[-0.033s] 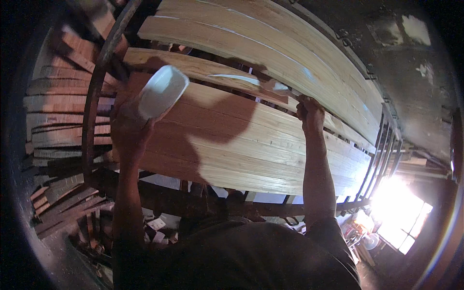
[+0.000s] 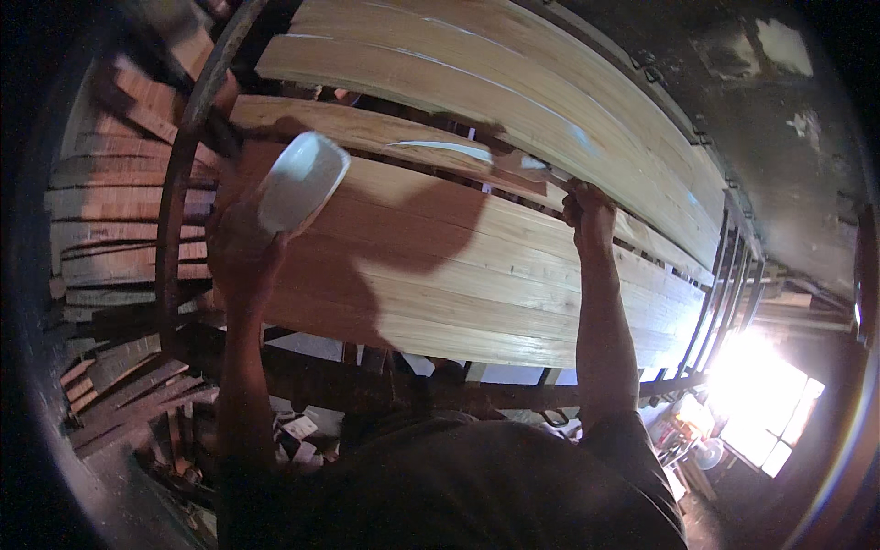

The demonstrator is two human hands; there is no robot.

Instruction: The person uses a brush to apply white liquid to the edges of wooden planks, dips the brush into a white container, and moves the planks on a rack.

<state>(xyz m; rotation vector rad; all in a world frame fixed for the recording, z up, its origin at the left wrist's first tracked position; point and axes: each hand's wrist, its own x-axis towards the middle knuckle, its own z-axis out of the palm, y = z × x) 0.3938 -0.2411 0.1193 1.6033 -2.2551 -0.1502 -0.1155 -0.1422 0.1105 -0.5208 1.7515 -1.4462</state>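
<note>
My left hand [image 2: 247, 243] is closed around a whitish tub with rounded corners [image 2: 307, 179], held tilted over the left part of the boards. My right hand [image 2: 589, 206] is shut on a thin tool that looks like a spatula [image 2: 541, 171], its leftward end bearing white paste. That end lies over a narrow wooden board [image 2: 353, 131], set apart by gaps from the panels on both sides. A thick white streak of paste [image 2: 435, 145] runs along this board, left of the tool. Nearer me is a wide panel of joined planks [image 2: 513, 284], partly in my shadow.
A dark metal frame [image 2: 174, 220] curves around the boards. Beyond the narrow board, another plank panel [image 2: 440, 64] shows thin white lines along its seams. Stacked wood pieces [image 2: 128, 202] stand at the left. At the lower right are a bright window [image 2: 765, 408] and a fan [image 2: 708, 454].
The tub in my left hand has shifted slightly left and down in the picture. My right hand and its tool look almost unmoved.
</note>
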